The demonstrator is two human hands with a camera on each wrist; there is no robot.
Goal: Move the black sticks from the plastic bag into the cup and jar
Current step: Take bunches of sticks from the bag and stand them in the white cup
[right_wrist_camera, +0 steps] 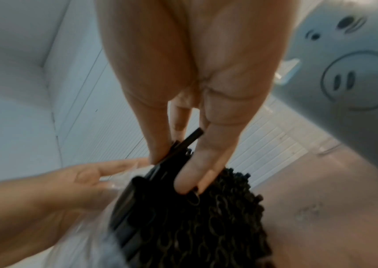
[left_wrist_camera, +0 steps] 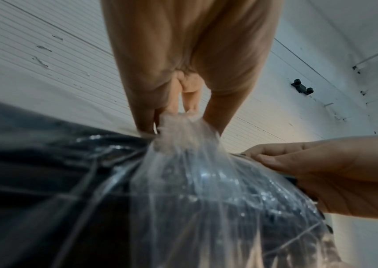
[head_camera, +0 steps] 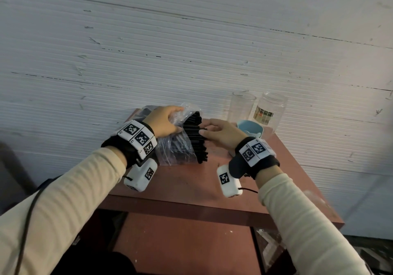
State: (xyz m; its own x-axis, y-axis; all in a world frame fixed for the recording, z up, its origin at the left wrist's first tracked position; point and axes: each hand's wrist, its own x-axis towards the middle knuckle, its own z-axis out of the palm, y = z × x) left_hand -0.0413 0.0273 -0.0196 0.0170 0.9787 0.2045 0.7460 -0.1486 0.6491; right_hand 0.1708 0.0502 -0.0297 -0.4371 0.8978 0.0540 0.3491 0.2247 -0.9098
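- From the head view, we see our left hand point(head_camera: 164, 124) gripping the gathered top of the plastic bag point(head_camera: 174, 147), fingers curled over the film, on the red table point(head_camera: 191, 181).
- Our right hand point(head_camera: 221, 134) is at the bag's open side, thumb and fingers closed on a few black sticks point(head_camera: 196, 136) in the bundle poking out of it.
- To the right of the bag, well apart from it, stand the clear cup point(head_camera: 241, 107) and the jar point(head_camera: 270, 110), with a blue bowl point(head_camera: 251, 128) in front of them.
- In the left wrist view, our left-hand fingers point(left_wrist_camera: 215, 116) pinch the bunched film of the bag point(left_wrist_camera: 183, 163); the right hand point(left_wrist_camera: 344, 174) rests against the bag's far side.
- In the right wrist view, our right thumb and fingers point(right_wrist_camera: 206, 159) clamp on a few sticks point(right_wrist_camera: 183, 145) at the top of the bundle; one stick stands out past the rest. The left hand point(right_wrist_camera: 46, 199) lies against the bag just beside the bundle.
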